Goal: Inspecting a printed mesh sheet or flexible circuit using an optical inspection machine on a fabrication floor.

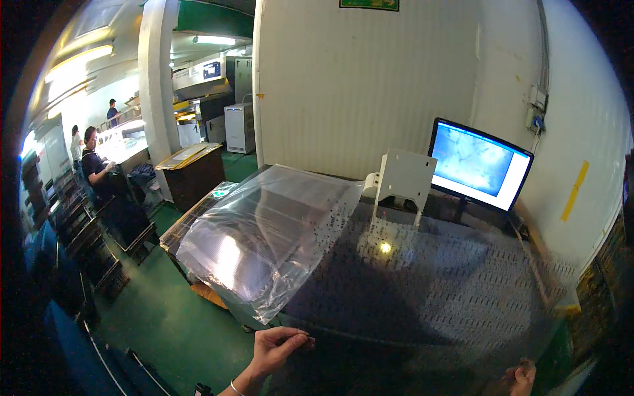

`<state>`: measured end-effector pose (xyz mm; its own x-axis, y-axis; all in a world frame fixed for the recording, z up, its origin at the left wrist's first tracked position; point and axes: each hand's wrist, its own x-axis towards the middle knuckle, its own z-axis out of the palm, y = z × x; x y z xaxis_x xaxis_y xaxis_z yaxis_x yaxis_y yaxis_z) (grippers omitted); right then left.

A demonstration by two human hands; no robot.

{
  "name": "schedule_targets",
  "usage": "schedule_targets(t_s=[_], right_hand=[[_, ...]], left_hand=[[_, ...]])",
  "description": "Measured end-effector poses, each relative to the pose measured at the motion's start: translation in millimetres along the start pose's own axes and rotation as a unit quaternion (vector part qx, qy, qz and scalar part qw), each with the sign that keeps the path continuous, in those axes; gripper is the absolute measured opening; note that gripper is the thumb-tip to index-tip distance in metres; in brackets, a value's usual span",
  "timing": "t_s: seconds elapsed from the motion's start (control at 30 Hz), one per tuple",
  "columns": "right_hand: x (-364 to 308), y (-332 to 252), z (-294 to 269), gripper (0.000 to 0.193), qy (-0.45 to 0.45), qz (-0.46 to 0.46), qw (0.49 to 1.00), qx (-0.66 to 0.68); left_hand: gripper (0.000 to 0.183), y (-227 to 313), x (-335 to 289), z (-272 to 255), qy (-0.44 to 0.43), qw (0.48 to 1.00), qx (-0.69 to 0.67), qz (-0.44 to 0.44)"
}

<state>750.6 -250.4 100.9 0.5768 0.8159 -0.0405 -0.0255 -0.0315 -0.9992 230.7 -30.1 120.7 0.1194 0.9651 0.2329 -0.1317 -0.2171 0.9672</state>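
Left hand (279, 348) and right hand (523, 379) pinch dark sheet (462, 290) (green sign (369, 4) overhead, yellow-marked).

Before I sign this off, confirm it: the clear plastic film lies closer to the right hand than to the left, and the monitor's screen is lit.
Not quite. The head view shows the clear plastic film closer to the left hand than to the right hand. The monitor is lit, as you said.
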Motion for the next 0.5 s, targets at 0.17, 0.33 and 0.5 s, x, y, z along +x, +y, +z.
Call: schedule_targets(t_s=[0.17, 0.33, 0.5], right_hand=[[6.4, 24.5, -21.6, 0.044, 0.116, -0.028, 0.992, 0.049], [-7.7, 67.0, -62.3, 0.04, 0.184, -0.019, 0.977, 0.11], [-33.3, 80.2, -60.7, 0.031, 0.209, 0.072, 0.96, 0.17]], left_hand=[[0.017, 25.9, 44.7, 31.6, -0.068, 0.987, 0.147, -0.012], [0.067, 77.7, 88.4, 87.2, -0.284, 0.939, -0.187, -0.054], [0.052, 33.5, 85.8, 77.6, -0.177, 0.979, -0.095, -0.036]])
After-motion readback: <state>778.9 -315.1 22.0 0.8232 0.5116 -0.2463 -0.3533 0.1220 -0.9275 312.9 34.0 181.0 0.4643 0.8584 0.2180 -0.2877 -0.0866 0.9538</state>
